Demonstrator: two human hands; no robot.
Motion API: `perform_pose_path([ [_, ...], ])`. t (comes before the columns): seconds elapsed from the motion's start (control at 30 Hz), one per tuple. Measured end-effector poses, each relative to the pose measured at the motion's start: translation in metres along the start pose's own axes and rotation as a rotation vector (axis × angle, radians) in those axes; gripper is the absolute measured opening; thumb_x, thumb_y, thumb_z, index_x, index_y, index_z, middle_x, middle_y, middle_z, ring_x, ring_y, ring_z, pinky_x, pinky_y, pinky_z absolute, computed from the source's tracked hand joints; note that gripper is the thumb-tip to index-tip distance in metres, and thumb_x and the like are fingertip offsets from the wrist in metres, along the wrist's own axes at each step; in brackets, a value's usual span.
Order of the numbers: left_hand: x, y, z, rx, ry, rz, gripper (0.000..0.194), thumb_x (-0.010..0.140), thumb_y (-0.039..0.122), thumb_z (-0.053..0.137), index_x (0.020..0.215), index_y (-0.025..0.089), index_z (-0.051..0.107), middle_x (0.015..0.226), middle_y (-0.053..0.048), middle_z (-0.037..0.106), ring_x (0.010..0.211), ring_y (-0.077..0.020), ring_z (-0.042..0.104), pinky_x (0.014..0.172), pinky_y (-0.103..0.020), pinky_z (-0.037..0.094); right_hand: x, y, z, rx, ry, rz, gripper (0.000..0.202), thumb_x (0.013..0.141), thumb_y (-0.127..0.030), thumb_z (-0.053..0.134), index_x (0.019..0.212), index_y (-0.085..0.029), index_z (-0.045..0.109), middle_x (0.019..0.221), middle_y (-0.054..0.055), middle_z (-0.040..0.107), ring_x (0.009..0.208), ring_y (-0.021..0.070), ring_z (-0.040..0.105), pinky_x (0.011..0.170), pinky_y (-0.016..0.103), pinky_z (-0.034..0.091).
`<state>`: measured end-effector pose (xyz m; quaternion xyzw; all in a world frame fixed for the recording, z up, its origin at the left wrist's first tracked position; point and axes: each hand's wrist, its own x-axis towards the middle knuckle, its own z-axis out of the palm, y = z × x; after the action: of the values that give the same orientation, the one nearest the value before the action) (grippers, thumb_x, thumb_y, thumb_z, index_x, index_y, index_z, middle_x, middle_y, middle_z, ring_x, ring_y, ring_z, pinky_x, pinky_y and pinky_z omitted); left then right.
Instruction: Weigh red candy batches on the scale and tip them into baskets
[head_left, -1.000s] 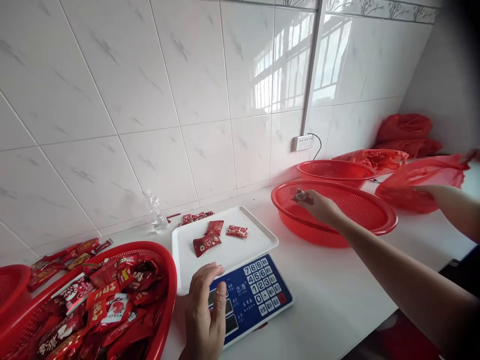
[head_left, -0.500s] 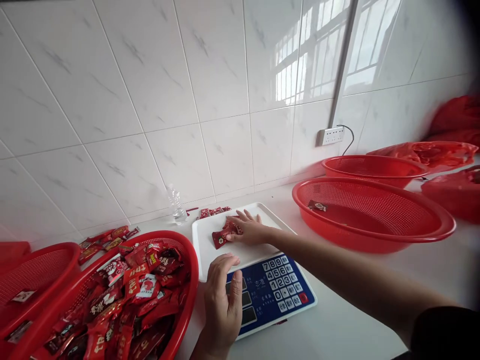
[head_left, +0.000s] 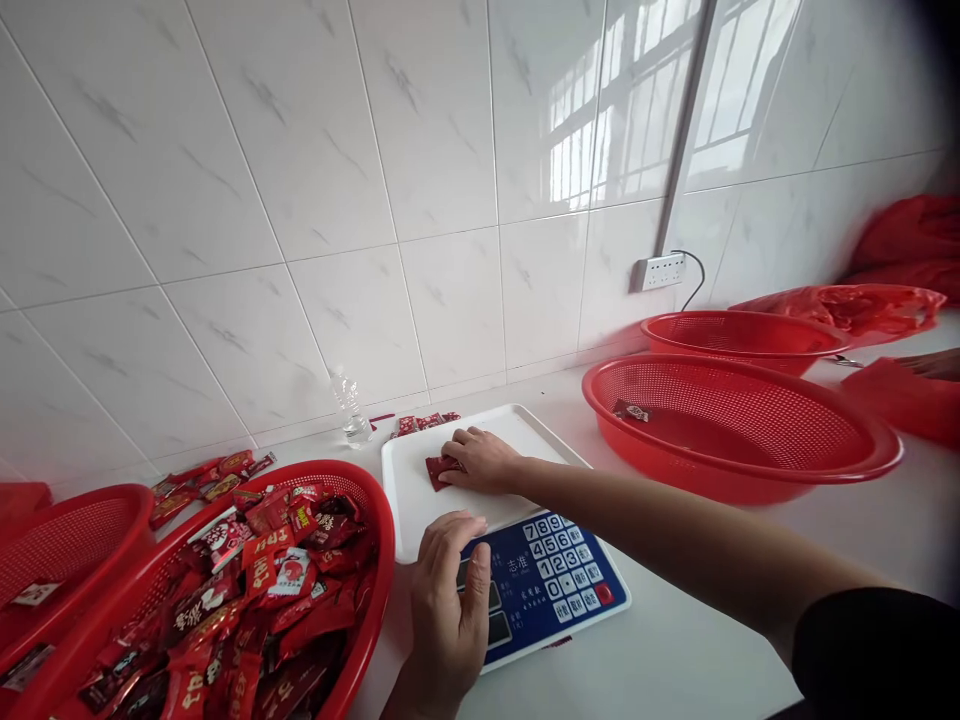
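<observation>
On the white pan of a digital scale (head_left: 540, 440), my right hand (head_left: 484, 462) has its fingers closed over red wrapped candies (head_left: 439, 472). One wrapper end sticks out at the left of the fingers; the palm hides the rest. My left hand (head_left: 450, 600) is raised at the near left corner of the scale, holding nothing, with thumb and fingers apart. It covers part of the blue keypad panel (head_left: 570, 570) and its displays. Close to its left stands a red basket (head_left: 384, 540) heaped with red wrapped candies (head_left: 262, 590).
Two red baskets (head_left: 862, 450) stand at the right, the nearer holding one candy (head_left: 631, 411). Another red basket (head_left: 142, 500) is at far left. A clear bottle (head_left: 349, 408) stands by the tiled wall. Another person's hand (head_left: 934, 364) touches a red bag (head_left: 900, 395) at right.
My right hand's spread fingers have curled in around the candies on the pan. My left hand has barely moved. Another person's hand has come into view at the right edge.
</observation>
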<state>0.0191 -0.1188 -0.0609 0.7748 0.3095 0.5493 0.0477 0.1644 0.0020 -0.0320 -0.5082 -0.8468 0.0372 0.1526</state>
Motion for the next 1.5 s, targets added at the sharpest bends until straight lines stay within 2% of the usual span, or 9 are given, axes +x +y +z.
perform_pose_path([
  [0.2, 0.002, -0.001, 0.001, 0.009, 0.021, 0.025, 0.018, 0.089, 0.014, 0.045, 0.101, 0.017, 0.058, 0.094, -0.008, 0.066, 0.093, -0.0189, 0.063, 0.079, -0.032, 0.054, -0.005, 0.007, -0.001, 0.032, 0.075, 0.095, 0.030, 0.080, -0.045, 0.056, 0.095, -0.019, 0.061, 0.094, 0.008, 0.059, 0.072, 0.0178, 0.057, 0.058, 0.027, 0.037],
  [0.47, 0.003, -0.004, 0.003, 0.008, 0.046, 0.050, 0.016, 0.088, 0.015, 0.048, 0.096, 0.019, 0.061, 0.090, -0.006, 0.067, 0.088, -0.0187, 0.065, 0.076, -0.030, 0.055, -0.044, 0.032, -0.035, 0.079, 0.352, 0.224, 0.018, 0.083, -0.037, 0.055, 0.089, -0.021, 0.059, 0.091, 0.002, 0.059, 0.074, 0.0122, 0.057, 0.065, 0.023, 0.040],
  [0.7, 0.004, 0.000, 0.003, -0.008, 0.042, 0.107, 0.017, 0.087, 0.012, 0.048, 0.097, 0.019, 0.060, 0.088, -0.005, 0.067, 0.087, -0.0177, 0.065, 0.076, -0.029, 0.055, -0.103, 0.110, -0.088, -0.036, 0.583, 0.579, 0.028, 0.081, -0.043, 0.051, 0.094, -0.020, 0.059, 0.099, 0.008, 0.058, 0.081, 0.0198, 0.057, 0.062, 0.028, 0.042],
  [0.87, 0.004, 0.003, 0.004, -0.018, 0.016, 0.087, 0.016, 0.087, 0.013, 0.048, 0.095, 0.019, 0.060, 0.086, -0.006, 0.067, 0.087, -0.0187, 0.065, 0.075, -0.030, 0.056, -0.145, 0.156, -0.100, -0.121, 0.506, 0.812, 0.038, 0.081, -0.049, 0.046, 0.101, -0.019, 0.060, 0.104, 0.015, 0.058, 0.079, 0.0275, 0.059, 0.055, 0.034, 0.042],
  [1.03, 0.003, 0.007, 0.003, -0.060, -0.019, 0.027, 0.016, 0.088, 0.012, 0.047, 0.096, 0.019, 0.059, 0.087, -0.005, 0.065, 0.089, -0.0180, 0.062, 0.078, -0.032, 0.054, -0.151, 0.165, -0.089, -0.175, 0.383, 0.847, 0.047, 0.077, -0.046, 0.055, 0.111, -0.014, 0.060, 0.114, 0.029, 0.054, 0.100, 0.0453, 0.053, 0.070, 0.055, 0.040],
  [1.1, 0.002, 0.009, 0.003, -0.079, -0.040, 0.008, 0.016, 0.088, 0.011, 0.047, 0.095, 0.019, 0.058, 0.086, -0.005, 0.065, 0.088, -0.0174, 0.062, 0.080, -0.032, 0.053, -0.135, 0.158, -0.080, -0.181, 0.365, 0.778, 0.048, 0.077, -0.045, 0.056, 0.116, -0.015, 0.058, 0.126, 0.028, 0.048, 0.115, 0.0484, 0.043, 0.080, 0.062, 0.035],
  [1.2, 0.002, 0.011, 0.002, -0.108, -0.083, 0.007, 0.014, 0.087, 0.013, 0.048, 0.094, 0.018, 0.059, 0.085, -0.006, 0.065, 0.086, -0.0171, 0.061, 0.079, -0.033, 0.053, -0.098, 0.123, -0.061, -0.142, 0.321, 0.567, 0.049, 0.079, -0.045, 0.054, 0.122, -0.023, 0.053, 0.135, 0.018, 0.044, 0.124, 0.0391, 0.038, 0.092, 0.058, 0.034],
  [1.33, 0.004, 0.017, -0.001, -0.153, -0.074, 0.176, 0.014, 0.086, 0.022, 0.048, 0.089, 0.017, 0.061, 0.075, -0.006, 0.067, 0.079, -0.0179, 0.063, 0.075, -0.033, 0.055, -0.051, 0.029, -0.037, 0.094, 0.180, 0.035, 0.055, 0.081, -0.047, 0.052, 0.131, -0.026, 0.044, 0.139, 0.011, 0.041, 0.126, 0.0279, 0.040, 0.100, 0.047, 0.036],
  [1.5, 0.000, 0.025, -0.004, -0.140, 0.119, 0.305, 0.026, 0.088, 0.031, 0.039, 0.085, 0.018, 0.062, 0.063, -0.005, 0.064, 0.068, -0.0175, 0.064, 0.066, -0.031, 0.055, -0.003, -0.085, -0.015, 0.256, -0.067, -0.428, 0.055, 0.086, -0.041, 0.050, 0.137, -0.024, 0.038, 0.140, 0.010, 0.039, 0.123, 0.0218, 0.044, 0.100, 0.034, 0.038],
])
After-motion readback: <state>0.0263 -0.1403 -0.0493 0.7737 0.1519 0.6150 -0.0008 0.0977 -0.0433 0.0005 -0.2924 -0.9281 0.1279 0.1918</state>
